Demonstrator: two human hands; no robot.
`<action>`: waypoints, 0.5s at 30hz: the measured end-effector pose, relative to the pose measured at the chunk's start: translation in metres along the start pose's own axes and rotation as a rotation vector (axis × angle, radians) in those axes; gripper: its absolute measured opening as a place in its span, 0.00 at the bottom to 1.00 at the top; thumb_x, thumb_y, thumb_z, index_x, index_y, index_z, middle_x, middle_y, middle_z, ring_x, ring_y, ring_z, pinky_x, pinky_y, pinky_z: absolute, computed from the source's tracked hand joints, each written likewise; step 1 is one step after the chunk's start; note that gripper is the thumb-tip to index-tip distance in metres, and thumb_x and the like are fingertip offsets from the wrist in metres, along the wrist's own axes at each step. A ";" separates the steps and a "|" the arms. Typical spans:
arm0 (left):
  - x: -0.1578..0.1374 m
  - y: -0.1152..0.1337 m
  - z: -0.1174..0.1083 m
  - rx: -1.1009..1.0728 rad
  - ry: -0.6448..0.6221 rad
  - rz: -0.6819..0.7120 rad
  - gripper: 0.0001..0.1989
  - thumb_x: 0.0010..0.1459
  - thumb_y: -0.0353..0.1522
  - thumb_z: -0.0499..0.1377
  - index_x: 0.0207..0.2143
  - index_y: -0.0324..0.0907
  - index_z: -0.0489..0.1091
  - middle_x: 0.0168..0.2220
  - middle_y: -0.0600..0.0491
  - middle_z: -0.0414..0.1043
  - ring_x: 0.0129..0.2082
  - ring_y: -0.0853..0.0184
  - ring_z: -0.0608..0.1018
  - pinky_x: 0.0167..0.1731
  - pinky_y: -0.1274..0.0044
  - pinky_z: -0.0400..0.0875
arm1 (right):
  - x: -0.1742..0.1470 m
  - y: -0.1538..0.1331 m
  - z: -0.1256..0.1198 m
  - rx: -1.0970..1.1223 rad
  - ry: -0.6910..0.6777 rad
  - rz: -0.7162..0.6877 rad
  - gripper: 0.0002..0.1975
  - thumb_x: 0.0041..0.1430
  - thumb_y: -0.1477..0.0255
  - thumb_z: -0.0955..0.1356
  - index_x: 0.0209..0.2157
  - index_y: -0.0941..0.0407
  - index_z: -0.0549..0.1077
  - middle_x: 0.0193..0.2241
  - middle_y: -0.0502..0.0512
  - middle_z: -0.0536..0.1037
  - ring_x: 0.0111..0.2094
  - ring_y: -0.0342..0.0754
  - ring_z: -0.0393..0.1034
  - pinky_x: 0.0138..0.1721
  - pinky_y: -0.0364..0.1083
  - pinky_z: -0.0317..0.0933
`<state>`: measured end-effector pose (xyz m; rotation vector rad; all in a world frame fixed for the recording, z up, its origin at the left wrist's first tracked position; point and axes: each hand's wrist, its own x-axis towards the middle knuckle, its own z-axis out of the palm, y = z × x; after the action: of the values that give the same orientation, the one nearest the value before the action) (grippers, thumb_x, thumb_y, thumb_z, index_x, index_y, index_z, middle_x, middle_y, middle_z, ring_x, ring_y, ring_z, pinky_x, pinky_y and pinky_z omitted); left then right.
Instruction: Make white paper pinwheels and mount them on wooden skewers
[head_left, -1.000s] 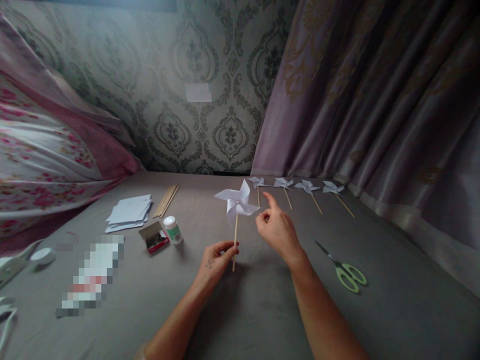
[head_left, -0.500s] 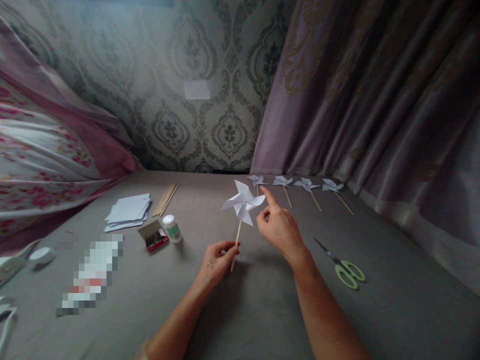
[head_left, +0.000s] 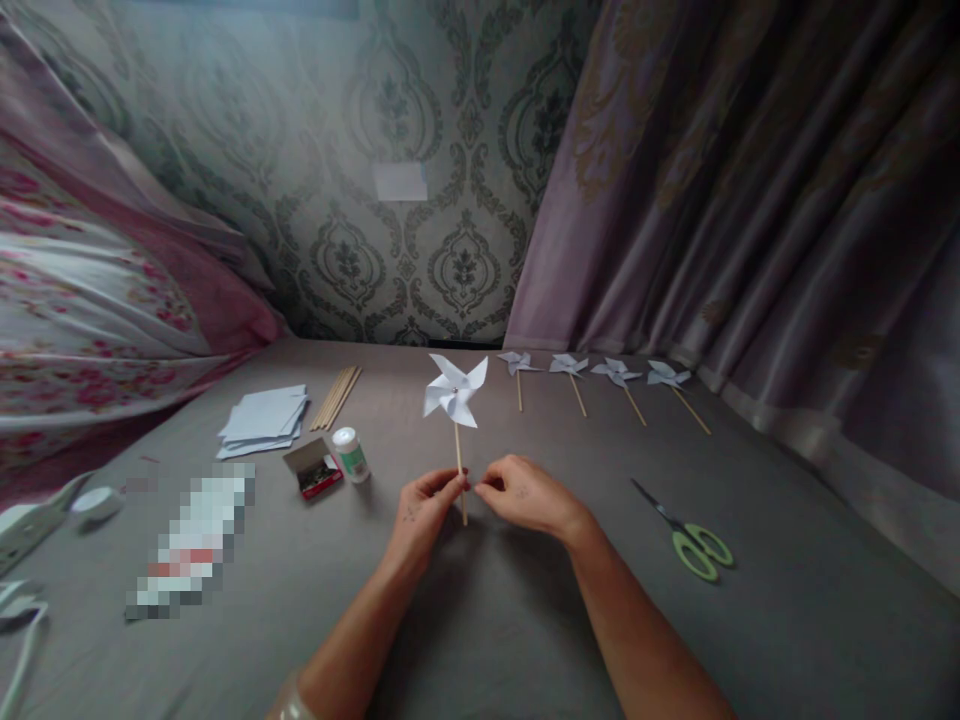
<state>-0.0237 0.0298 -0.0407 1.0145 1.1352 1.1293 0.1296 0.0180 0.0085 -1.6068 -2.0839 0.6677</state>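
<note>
A white paper pinwheel [head_left: 463, 385] on a thin wooden stick stands nearly upright in front of me. My left hand [head_left: 427, 505] is closed, pinching the lower part of its stick between thumb and fingers. The stick's bottom end pokes out below the fingertips. Just right of the stick is my right hand [head_left: 529, 492], its fingers drawn together toward the thumb. A small gap separates its fingertips from the stick, and nothing shows in them.
Several finished pinwheels [head_left: 616, 373] lie along the back right. Green-handled scissors [head_left: 690, 540] rest at the right. On the left are stacked paper sheets [head_left: 262, 420], wooden sticks [head_left: 336, 398], an open small box [head_left: 315, 472], a white-green bottle [head_left: 351, 455], a tape roll [head_left: 96, 503] and a power strip [head_left: 34, 530].
My right hand has come down from beside the paper blades to near the stick, its pointing index finger now folded in. The pinwheel has shifted slightly left and its blades have turned.
</note>
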 end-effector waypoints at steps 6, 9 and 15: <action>0.010 0.000 -0.009 -0.080 0.122 0.006 0.20 0.34 0.42 0.70 0.29 0.37 0.79 0.28 0.47 0.79 0.32 0.63 0.77 0.38 0.74 0.68 | 0.010 -0.004 0.048 0.163 0.021 0.195 0.08 0.52 0.69 0.68 0.23 0.58 0.75 0.17 0.50 0.74 0.20 0.44 0.67 0.22 0.41 0.51; 0.015 -0.001 -0.011 -0.070 0.134 0.022 0.20 0.34 0.42 0.70 0.28 0.37 0.79 0.28 0.47 0.79 0.31 0.64 0.77 0.36 0.75 0.67 | 0.010 -0.006 0.058 0.193 0.103 0.242 0.08 0.53 0.69 0.69 0.25 0.58 0.76 0.21 0.53 0.77 0.25 0.47 0.71 0.26 0.42 0.56; 0.025 -0.007 -0.009 -0.027 0.105 0.028 0.19 0.34 0.41 0.69 0.28 0.36 0.78 0.27 0.48 0.79 0.30 0.63 0.77 0.34 0.76 0.67 | 0.009 -0.005 0.063 0.203 0.227 0.244 0.08 0.54 0.71 0.67 0.30 0.58 0.79 0.30 0.57 0.82 0.33 0.49 0.75 0.35 0.44 0.62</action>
<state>-0.0297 0.0538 -0.0523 0.9619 1.1891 1.2292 0.0866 0.0183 -0.0382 -1.7444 -1.6229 0.7138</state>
